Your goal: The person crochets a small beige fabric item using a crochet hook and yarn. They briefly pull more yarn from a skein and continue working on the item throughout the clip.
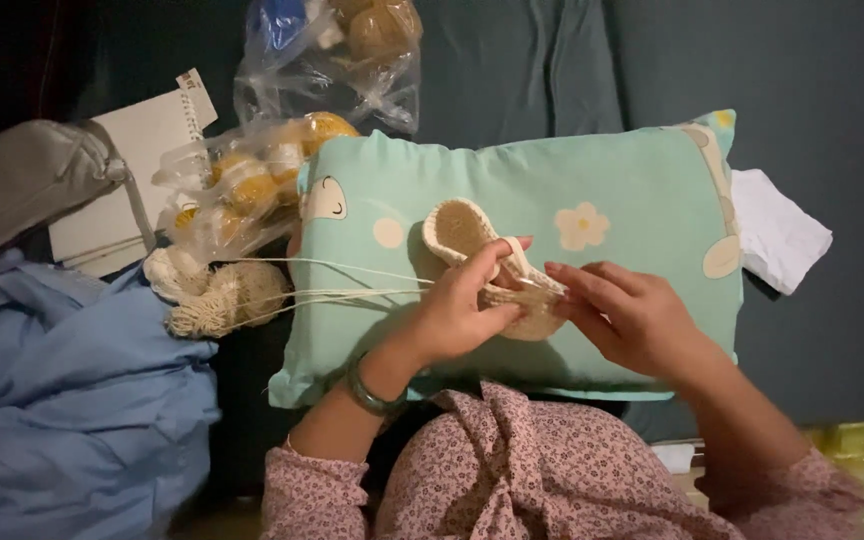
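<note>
together both hands, left hand [457, 305] and right hand [627, 315], grip a cream crocheted piece [492, 265] over the mint pillow [512, 190].

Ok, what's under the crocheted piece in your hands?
The mint green pillow lies under the cream crocheted piece, held by the left hand and right hand. The fingers cover its lower part, so what touches there is hidden.

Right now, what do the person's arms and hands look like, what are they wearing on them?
Both hands are bare, no gloves. The left hand has a dark green bangle round the wrist. The right hand shows no ring or band that I can make out. Both forearms are bare, with loose pink sleeves in a small dark floral print pushed back toward the elbows.
</note>
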